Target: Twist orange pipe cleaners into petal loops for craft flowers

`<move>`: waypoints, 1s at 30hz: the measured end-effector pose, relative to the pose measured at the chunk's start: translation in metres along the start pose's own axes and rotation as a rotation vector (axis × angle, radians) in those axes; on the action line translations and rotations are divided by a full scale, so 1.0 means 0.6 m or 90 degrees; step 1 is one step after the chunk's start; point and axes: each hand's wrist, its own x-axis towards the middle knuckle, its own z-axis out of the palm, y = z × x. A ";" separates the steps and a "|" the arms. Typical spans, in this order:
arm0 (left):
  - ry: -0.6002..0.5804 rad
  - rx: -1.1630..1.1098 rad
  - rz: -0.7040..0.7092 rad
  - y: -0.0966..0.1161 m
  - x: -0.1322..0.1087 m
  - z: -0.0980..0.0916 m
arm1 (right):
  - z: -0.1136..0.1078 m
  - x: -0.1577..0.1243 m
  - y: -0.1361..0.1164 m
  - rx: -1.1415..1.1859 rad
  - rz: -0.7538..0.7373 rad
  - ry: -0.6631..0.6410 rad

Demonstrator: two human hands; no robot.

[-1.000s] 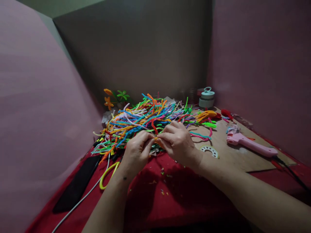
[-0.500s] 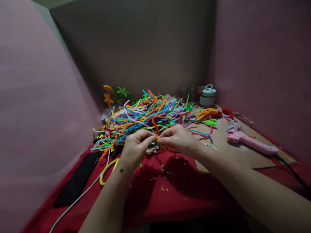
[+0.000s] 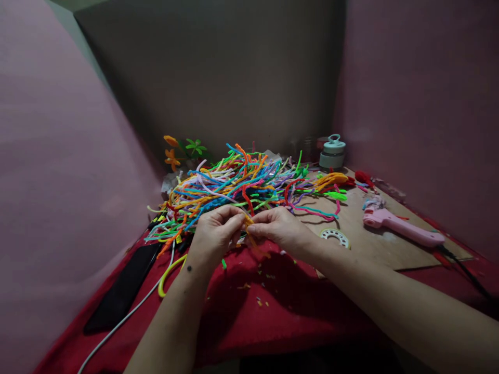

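Between my two hands is an orange pipe cleaner (image 3: 248, 222), its lower part hanging blurred below the fingers. My left hand (image 3: 222, 226) pinches it between thumb and forefinger. From the other side, the fingertips of my right hand (image 3: 275, 227) close on the same piece. Just behind the hands lies a large tangled heap of many-coloured pipe cleaners (image 3: 218, 192). Under my left forearm shows a yellow loop-shaped handle (image 3: 167, 278), partly covered.
A pink glue gun (image 3: 405, 226) with a black cord rests on a cardboard sheet (image 3: 374, 254) at right, near a white tape roll (image 3: 336, 238). A black phone (image 3: 120, 291) and white cable lie left. A mint jar (image 3: 332, 151) and orange flowers (image 3: 172, 158) stand behind.
Both hands have shifted slightly left and the right hand has tilted. More of the orange pipe cleaner now shows between and below the fingers. The tape roll is more visible.
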 end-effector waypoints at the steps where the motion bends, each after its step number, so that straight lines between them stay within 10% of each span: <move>1: 0.004 0.008 0.010 0.000 0.000 0.000 | 0.000 0.000 0.002 0.020 0.012 -0.013; 9: 0.030 0.086 0.099 -0.008 -0.001 -0.001 | 0.001 0.003 0.006 0.126 0.084 -0.031; 16: -0.100 -0.119 -0.053 -0.010 0.005 -0.007 | 0.001 0.001 0.004 0.134 0.065 -0.055; 30: 0.080 -0.117 -0.021 -0.011 0.010 0.006 | 0.024 -0.004 0.018 0.147 0.059 0.007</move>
